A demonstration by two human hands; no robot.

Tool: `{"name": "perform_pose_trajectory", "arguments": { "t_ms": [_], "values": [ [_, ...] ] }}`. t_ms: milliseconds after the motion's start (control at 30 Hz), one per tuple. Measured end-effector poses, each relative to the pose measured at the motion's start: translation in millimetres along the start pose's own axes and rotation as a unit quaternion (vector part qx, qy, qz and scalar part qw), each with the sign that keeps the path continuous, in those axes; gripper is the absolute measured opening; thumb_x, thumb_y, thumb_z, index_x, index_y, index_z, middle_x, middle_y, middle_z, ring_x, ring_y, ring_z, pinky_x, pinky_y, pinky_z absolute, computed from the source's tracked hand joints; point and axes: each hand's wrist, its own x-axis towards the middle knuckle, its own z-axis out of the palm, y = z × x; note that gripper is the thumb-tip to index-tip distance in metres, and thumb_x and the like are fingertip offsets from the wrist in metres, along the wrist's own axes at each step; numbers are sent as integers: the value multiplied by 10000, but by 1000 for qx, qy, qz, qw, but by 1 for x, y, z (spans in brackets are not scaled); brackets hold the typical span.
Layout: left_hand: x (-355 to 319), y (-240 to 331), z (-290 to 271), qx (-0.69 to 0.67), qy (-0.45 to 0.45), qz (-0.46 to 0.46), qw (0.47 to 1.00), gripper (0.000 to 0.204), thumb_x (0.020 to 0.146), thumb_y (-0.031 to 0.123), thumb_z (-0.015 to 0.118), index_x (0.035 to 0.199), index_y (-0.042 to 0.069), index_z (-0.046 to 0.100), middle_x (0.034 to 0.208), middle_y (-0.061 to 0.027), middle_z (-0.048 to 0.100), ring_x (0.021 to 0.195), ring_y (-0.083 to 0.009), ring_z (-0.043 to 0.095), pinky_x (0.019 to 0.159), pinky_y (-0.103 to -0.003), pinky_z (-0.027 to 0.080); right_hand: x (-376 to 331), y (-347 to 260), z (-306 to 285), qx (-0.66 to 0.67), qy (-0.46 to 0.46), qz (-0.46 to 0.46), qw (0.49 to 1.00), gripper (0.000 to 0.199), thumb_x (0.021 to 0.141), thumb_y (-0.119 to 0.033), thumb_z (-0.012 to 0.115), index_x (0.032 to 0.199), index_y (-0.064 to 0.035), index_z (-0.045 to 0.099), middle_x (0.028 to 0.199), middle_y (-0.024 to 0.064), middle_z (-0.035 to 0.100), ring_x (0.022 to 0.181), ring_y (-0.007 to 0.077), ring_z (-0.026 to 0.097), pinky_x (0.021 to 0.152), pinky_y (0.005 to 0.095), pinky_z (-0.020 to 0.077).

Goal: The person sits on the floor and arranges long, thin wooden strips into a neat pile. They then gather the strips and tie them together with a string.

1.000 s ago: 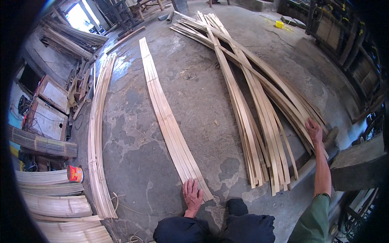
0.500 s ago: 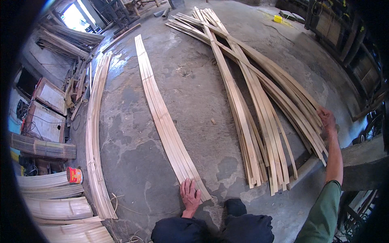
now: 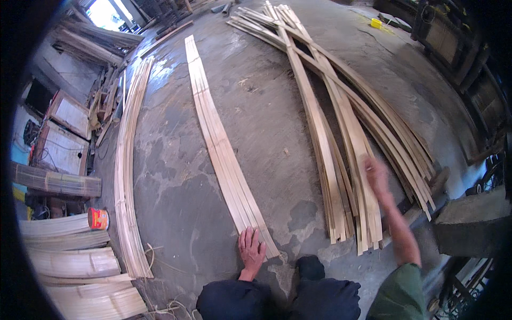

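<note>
My left hand (image 3: 252,252) lies with its fingers stretched over the near end of a flat row of pale bamboo strips (image 3: 217,141) that runs away from me across the floor. To the right, several more long strips (image 3: 341,114) form a crossing pile. My right hand (image 3: 376,175) is over the middle bundle of that pile, its fingers blurred by motion. Whether it touches or grips a strip cannot be made out. The right-hand fan of strips (image 3: 397,133) lies just beyond my right forearm.
A long bundle of strips (image 3: 125,176) lies at left. Beside it are stacked slats (image 3: 80,261) with a red tin (image 3: 98,218) on them. A concrete block (image 3: 472,221) stands at right, and a yellow container (image 3: 376,23) sits far right. My dark-clothed knees (image 3: 234,301) are at the bottom.
My right hand has left the ends of the rightmost strips and moved left over the middle bundle. The left hand stays on the central row. The view has shifted slightly.
</note>
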Motion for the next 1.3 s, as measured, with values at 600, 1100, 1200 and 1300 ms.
{"name": "perform_pose_trajectory", "arguments": {
  "t_ms": [600, 1100, 1200, 1300],
  "values": [
    [2, 2, 0, -30, 28, -12, 999, 576, 847, 245, 674, 1365, 50, 515, 1467, -151, 430, 1379, -351, 351, 1161, -478, 264, -156, -208, 257, 53, -235, 133, 961, 272, 889, -230, 635, 1070, -28, 614, 831, 117, 674, 789, 283, 657, 701, 411, 518],
    [-5, -19, 19, -46, 40, 19, 998, 573, 858, 315, 624, 1370, 78, 521, 1474, -117, 434, 1383, -329, 341, 1155, -470, 255, -94, -219, 42, 185, 141, 50, 971, 481, 949, -149, 634, 1387, 8, 510, 1009, 97, 684, 850, 140, 615, 785, 273, 504],
    [-3, -9, 11, -48, 23, 8, 999, 568, 819, 246, 659, 1336, 43, 540, 1462, -158, 438, 1381, -361, 338, 1155, -478, 256, -96, -197, 19, 84, 97, 107, 986, 503, 955, -154, 625, 1403, 21, 475, 1036, 134, 706, 905, 131, 619, 828, 279, 496],
    [0, -6, 6, -51, 8, 3, 999, 566, 831, 260, 650, 1338, 35, 538, 1461, -174, 434, 1380, -369, 337, 1155, -484, 250, -92, -175, 8, 54, 112, 113, 986, 460, 956, -151, 622, 1363, 29, 506, 954, 110, 713, 861, 98, 590, 794, 266, 492]
  ]
}}
